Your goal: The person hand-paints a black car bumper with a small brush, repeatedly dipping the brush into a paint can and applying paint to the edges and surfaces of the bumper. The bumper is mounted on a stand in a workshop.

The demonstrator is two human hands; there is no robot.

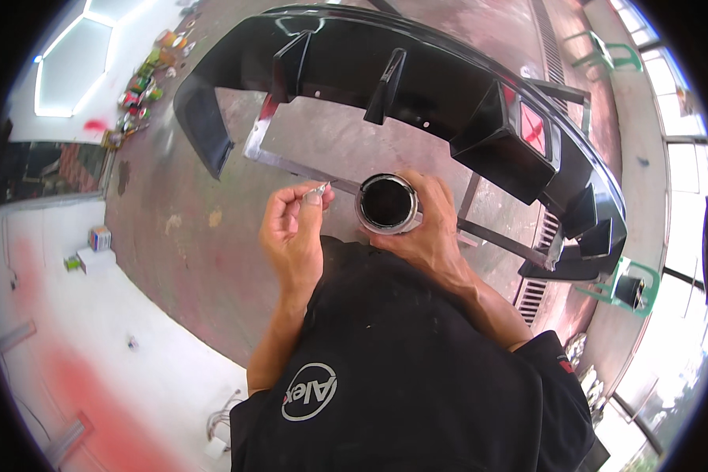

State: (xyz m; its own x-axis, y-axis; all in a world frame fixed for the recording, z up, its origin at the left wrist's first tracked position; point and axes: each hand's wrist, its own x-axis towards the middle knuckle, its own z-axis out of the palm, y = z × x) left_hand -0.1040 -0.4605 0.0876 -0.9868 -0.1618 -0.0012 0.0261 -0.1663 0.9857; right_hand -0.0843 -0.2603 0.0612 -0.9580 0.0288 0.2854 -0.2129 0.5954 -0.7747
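Observation:
My right hand wraps round the side of a round metal can in front of my chest. The can's mouth faces up, and black paint or another dark liquid shows inside. Close by on the left, my left hand pinches a small silvery thing with a thin dark tip between thumb and fingers. It is too small to name, and it is apart from the can's rim. Beyond both hands, a glossy black car bumper piece with upright fins curves across the view; neither hand touches it.
A metal stand runs under the bumper piece. Several cans and bottles line the floor's left edge by the white wall. Green plastic chairs stand at the right, near floor grates and windows. A small box sits at the left.

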